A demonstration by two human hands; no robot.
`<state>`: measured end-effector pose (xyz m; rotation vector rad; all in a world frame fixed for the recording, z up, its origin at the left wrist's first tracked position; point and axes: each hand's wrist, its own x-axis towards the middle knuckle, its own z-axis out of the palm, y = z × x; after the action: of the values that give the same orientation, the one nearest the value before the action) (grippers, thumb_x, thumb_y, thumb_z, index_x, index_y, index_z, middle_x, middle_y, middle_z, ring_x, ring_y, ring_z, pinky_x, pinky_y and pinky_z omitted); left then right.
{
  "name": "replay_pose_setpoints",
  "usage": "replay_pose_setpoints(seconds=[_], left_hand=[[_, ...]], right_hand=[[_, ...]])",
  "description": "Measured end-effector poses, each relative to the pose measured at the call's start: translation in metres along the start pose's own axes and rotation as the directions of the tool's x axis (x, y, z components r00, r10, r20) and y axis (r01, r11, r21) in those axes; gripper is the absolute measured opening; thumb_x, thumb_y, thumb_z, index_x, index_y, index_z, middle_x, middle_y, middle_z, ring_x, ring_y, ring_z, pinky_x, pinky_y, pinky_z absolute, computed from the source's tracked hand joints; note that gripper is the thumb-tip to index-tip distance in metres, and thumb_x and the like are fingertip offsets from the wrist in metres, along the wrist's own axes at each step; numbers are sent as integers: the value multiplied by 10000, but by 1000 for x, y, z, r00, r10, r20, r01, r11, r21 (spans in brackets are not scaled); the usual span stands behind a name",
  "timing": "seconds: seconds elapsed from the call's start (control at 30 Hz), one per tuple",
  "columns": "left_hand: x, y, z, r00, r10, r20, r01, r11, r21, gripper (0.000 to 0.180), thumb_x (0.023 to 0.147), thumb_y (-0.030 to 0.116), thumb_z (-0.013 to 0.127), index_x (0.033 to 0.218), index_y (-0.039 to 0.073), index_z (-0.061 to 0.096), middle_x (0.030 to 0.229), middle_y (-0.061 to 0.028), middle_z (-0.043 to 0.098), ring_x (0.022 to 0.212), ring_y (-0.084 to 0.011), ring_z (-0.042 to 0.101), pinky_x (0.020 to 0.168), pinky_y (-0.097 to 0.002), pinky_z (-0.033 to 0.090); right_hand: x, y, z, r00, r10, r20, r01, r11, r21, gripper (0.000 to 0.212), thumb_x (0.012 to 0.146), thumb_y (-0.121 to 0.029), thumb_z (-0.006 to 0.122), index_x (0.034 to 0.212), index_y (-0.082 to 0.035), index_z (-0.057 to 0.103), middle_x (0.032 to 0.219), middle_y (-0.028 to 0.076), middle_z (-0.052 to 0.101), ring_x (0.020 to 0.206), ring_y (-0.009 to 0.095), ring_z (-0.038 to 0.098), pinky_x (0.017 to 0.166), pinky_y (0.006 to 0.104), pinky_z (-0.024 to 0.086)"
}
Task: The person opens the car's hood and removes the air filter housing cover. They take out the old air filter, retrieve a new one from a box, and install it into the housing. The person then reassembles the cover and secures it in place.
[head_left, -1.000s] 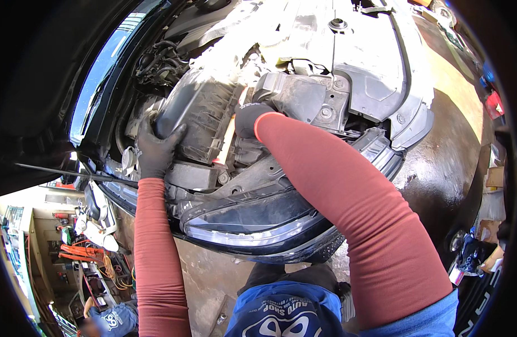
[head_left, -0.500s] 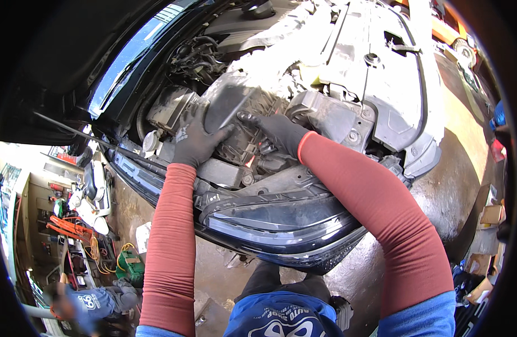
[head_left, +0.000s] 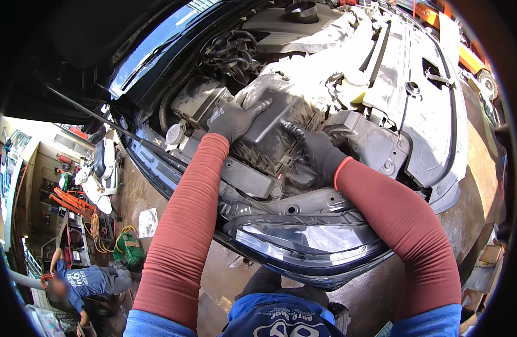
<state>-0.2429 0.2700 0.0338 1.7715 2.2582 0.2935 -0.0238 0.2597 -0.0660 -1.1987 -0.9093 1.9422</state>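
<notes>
A black plastic air filter box cover [head_left: 269, 124] sits at a tilt over its ribbed housing [head_left: 264, 160], behind the headlight [head_left: 314, 238]. My left hand [head_left: 234, 119], in a dark glove, lies over the cover's left side with fingers spread and thumb stretched across its top. On the other side, my right hand [head_left: 321, 151], gloved too, has its fingers bent against the cover's right edge. The undersides of both hands are hidden.
A hood prop rod [head_left: 101, 121] slants across at left under the raised hood. A battery-like box [head_left: 199, 100] and a white-capped filler [head_left: 176, 135] lie beside my left hand. Another person [head_left: 90, 283] crouches at lower left, near a green case [head_left: 129, 249].
The view has shifted, so the car appears further right. My left hand has moved up and right onto the cover. The cover, blurred before, now shows sharply.
</notes>
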Motion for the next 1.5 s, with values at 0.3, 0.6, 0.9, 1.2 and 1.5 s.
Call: replay_pose_setpoints(seconds=[0.3, 0.6, 0.9, 1.2, 1.5], left_hand=[[-6, 0, 1, 986, 103, -128, -124, 979, -164, 871, 884, 653, 704, 1470, 24, 560, 1433, -268, 597, 1319, -365, 593, 1135, -407, 426], [-15, 1, 13, 967, 121, -225, -183, 942, -281, 867, 866, 614, 747, 1384, -68, 609, 1269, -272, 697, 1171, -322, 689, 1045, -386, 491], [-13, -5, 22, 958, 198, -207, -259, 908, -330, 867, 841, 616, 753, 1359, -61, 593, 1281, -274, 672, 1196, -380, 655, 1050, -426, 491], [-9, -9, 34, 946, 191, -262, -221, 971, -89, 877, 818, 668, 728, 1413, 38, 594, 1350, -249, 648, 1232, -384, 639, 1080, -454, 469], [-9, 35, 22, 923, 345, 172, -374, 909, 182, 1018, 827, 660, 688, 1616, 108, 356, 1597, -321, 379, 1436, -451, 461, 1195, -492, 377]], right_hand=[[12, -2, -10, 995, -91, 27, 95, 945, -314, 727, 735, -602, 891, 919, 87, 752, 860, 122, 740, 740, 170, 685, 697, 334, 565], [9, -13, -15, 910, -332, 248, 341, 261, -903, 816, 966, -681, 526, 936, 109, 728, 837, 303, 719, 873, 427, 736, 819, 525, 546], [-21, -62, 11, 942, -250, 222, 285, 252, -925, 1074, 900, -871, 420, 1372, 80, 583, 1324, 316, 640, 1149, 436, 685, 1011, 481, 531], [-5, -47, 9, 899, -368, 238, 379, 383, -842, 931, 921, -773, 556, 1267, 86, 647, 1166, 326, 703, 1129, 447, 688, 998, 462, 540], [-16, -26, -39, 833, 109, 542, 512, 218, -831, 426, 984, -360, 585, 1138, 29, 661, 932, 252, 722, 854, 431, 724, 762, 464, 591]])
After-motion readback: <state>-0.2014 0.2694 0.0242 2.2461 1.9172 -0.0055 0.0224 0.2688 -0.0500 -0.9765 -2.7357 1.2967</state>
